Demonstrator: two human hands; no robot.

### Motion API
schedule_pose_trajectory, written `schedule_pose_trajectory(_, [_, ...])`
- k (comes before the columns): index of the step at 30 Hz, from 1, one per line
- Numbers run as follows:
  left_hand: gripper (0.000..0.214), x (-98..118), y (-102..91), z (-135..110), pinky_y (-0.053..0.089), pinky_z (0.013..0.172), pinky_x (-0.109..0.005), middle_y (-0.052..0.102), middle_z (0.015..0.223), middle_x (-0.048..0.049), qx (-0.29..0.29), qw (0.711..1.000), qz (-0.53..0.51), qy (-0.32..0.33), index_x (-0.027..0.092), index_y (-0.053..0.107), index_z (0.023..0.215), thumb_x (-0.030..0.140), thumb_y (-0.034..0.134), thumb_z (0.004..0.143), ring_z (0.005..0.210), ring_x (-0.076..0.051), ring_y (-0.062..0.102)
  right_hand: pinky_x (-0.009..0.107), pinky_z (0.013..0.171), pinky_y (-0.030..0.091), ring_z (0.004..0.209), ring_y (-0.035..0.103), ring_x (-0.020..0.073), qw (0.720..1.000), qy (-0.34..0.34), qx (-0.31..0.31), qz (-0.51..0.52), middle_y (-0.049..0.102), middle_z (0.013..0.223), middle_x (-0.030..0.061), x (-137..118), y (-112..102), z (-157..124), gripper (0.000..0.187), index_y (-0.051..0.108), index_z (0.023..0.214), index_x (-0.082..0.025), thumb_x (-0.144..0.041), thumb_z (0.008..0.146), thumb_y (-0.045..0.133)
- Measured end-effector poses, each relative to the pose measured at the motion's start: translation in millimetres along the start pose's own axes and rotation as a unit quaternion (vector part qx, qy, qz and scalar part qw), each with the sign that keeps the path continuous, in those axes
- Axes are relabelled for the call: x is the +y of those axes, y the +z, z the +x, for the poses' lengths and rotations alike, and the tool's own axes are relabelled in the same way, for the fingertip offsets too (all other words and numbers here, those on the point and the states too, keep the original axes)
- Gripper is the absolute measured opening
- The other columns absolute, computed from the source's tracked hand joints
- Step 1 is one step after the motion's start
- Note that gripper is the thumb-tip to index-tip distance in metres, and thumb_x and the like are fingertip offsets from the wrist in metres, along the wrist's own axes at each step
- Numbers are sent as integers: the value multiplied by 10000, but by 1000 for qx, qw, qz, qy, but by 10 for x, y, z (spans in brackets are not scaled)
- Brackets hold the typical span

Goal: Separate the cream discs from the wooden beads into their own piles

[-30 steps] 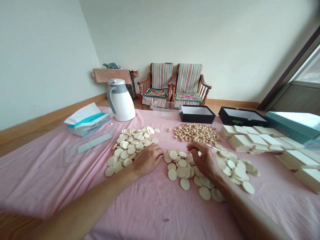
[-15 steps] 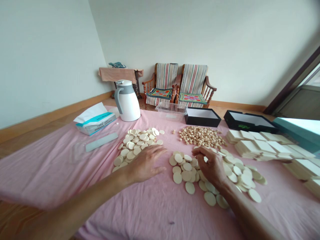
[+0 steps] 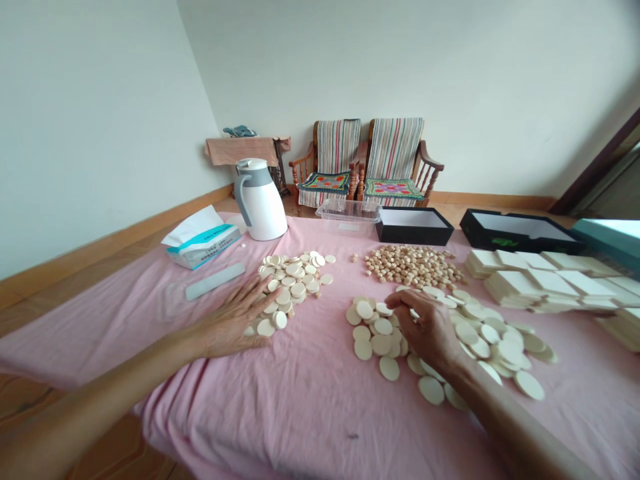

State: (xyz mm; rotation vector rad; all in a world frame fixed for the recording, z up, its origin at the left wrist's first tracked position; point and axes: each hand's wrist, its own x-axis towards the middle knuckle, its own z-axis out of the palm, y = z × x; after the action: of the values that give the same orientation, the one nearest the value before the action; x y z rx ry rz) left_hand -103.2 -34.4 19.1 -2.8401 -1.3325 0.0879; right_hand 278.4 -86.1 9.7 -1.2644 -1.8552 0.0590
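Note:
My left hand (image 3: pixel 233 323) lies flat with its fingers spread along the left edge of a pile of small pale wooden discs (image 3: pixel 297 290), touching some of them. Over a pile of larger wooden discs (image 3: pixel 480 348) is my right hand (image 3: pixel 425 327), its fingers bent and drawn together with the thumb. Whatever its fingertips may hold is hidden. Just beyond that hand sits a heap of small light-brown wooden pieces (image 3: pixel 413 265).
A pink cloth (image 3: pixel 300 413) covers the table. Stacks of pale square tiles (image 3: pixel 550 283) stand at right, behind them two black boxes (image 3: pixel 415 233). A white jug (image 3: pixel 265 210), a tissue pack (image 3: pixel 203 243) and a clear plastic tray (image 3: pixel 347 212) stand farther back.
My left hand has moved left, from the right side of the small-disc pile to its left edge. The right hand stays over the larger discs. The view has shifted slightly.

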Motion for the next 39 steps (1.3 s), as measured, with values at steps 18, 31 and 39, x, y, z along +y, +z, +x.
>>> schedule_pose_trajectory(18, [672,118,-5,1012,157,1115,-569,170,1564,-91,46,999,-3,15,285,220,1479,525,439,890,1429,-338,110,274,726,404,675,581,145,999,23,-25,3,671,725,17,-21,22,14,221,626,742,-180,-66,776,438])
schedule_pose_trajectory(31, [631,559,-206,996,238,1144,-447,308,1516,-90,158,984,-68,51,210,370,1422,572,386,905,1400,-263,258,257,745,427,739,613,156,998,20,-52,-27,694,776,35,-58,-61,80,252,661,795,-182,-54,745,449])
schedule_pose_trajectory(39, [633,1605,-242,1149,349,1100,-397,488,1391,-131,105,961,-181,182,158,458,1354,582,438,885,1316,-242,410,250,653,405,781,630,184,969,129,-122,-171,707,858,71,451,-675,253,234,692,862,-186,-133,786,477])
